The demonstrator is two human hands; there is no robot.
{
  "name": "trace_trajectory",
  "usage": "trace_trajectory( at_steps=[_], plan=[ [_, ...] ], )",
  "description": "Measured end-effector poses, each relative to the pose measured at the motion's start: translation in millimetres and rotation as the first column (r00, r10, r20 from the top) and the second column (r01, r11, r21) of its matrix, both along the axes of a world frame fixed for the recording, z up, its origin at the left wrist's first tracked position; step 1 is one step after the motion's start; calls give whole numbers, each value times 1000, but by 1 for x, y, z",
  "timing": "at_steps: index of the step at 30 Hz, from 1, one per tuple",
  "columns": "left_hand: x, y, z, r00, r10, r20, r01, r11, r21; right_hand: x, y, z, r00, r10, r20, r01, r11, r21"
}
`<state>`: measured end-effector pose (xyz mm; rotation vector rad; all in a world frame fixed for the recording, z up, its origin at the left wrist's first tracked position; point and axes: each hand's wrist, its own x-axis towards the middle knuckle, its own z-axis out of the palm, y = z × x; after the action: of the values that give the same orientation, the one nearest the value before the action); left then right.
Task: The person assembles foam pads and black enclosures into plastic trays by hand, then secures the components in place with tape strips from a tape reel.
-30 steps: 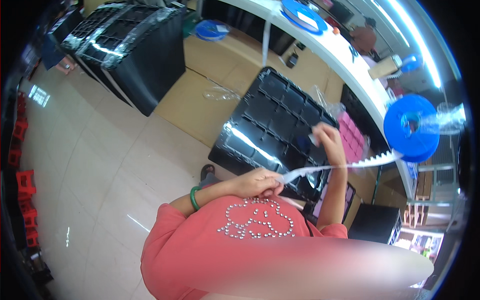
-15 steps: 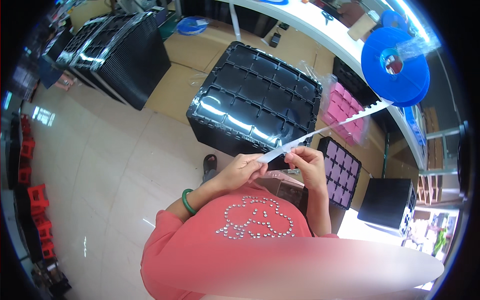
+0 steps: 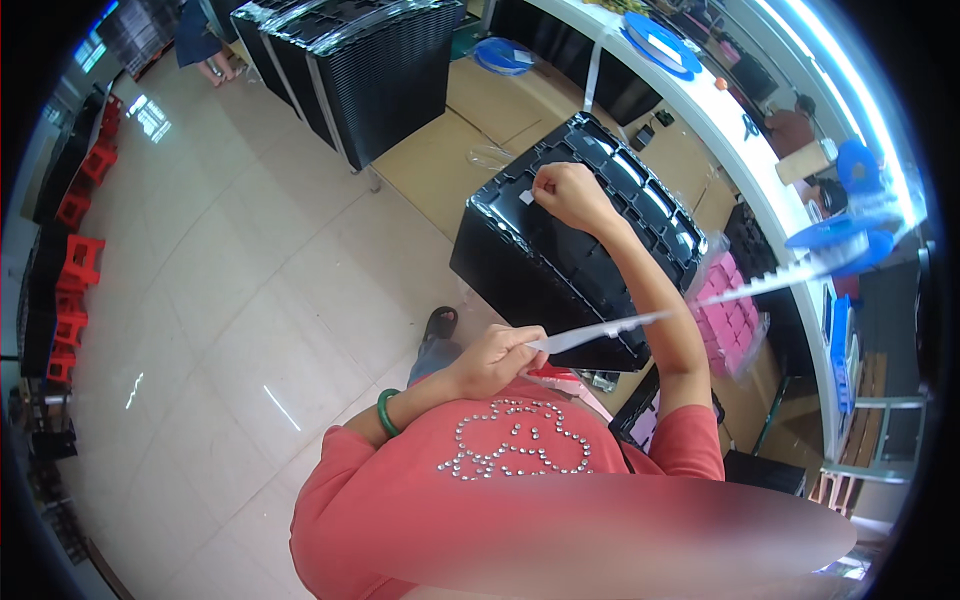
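Note:
My left hand (image 3: 500, 360), in front of my chest, is closed on the end of a white paper strip (image 3: 595, 335). The strip runs right, passes behind my right forearm, and leads up to a blue reel (image 3: 835, 235). My right hand (image 3: 578, 197) is stretched over the stack of black plastic trays (image 3: 540, 255), its fingers pinched. A small white sticker (image 3: 526, 197) shows at its fingertips, near the left part of the top tray. Whether the sticker touches the tray, I cannot tell.
A tall strapped stack of black trays (image 3: 370, 95) stands at the far left. Pink trays (image 3: 728, 310) lie right of the nearer stack. A white bench (image 3: 700, 100) curves behind, with another blue reel (image 3: 660, 45). Red stools (image 3: 83, 260) line the left; a person (image 3: 205, 40) stands far off.
My right hand has left the strip and reached out over the black tray stack with a small white sticker. My left hand still holds the strip. The view has turned.

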<state>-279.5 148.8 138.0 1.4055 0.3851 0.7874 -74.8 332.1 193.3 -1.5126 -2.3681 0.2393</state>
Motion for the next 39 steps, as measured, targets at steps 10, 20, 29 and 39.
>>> trace_trajectory(
  at_steps=[10, 20, 29, 39],
  plan=[
    [-20, 60, -13, 999, -43, -6, 43, 998, 40, -29, 23, 5, 988, -81, 133, 98, 987, -125],
    [-18, 112, -15, 988, -153, 34, 146, 979, 145, -23, 24, -7, 983, -167, 73, 178, 969, -170],
    [-7, 129, -18, 982, -190, 12, 183, 959, 214, -26, 39, -7, 983, -181, 37, 185, 957, -224],
    [-2, 118, -15, 987, -162, 11, 157, 967, 203, -15, 25, -22, 993, 49, 108, -45, 998, -41]
  ],
)
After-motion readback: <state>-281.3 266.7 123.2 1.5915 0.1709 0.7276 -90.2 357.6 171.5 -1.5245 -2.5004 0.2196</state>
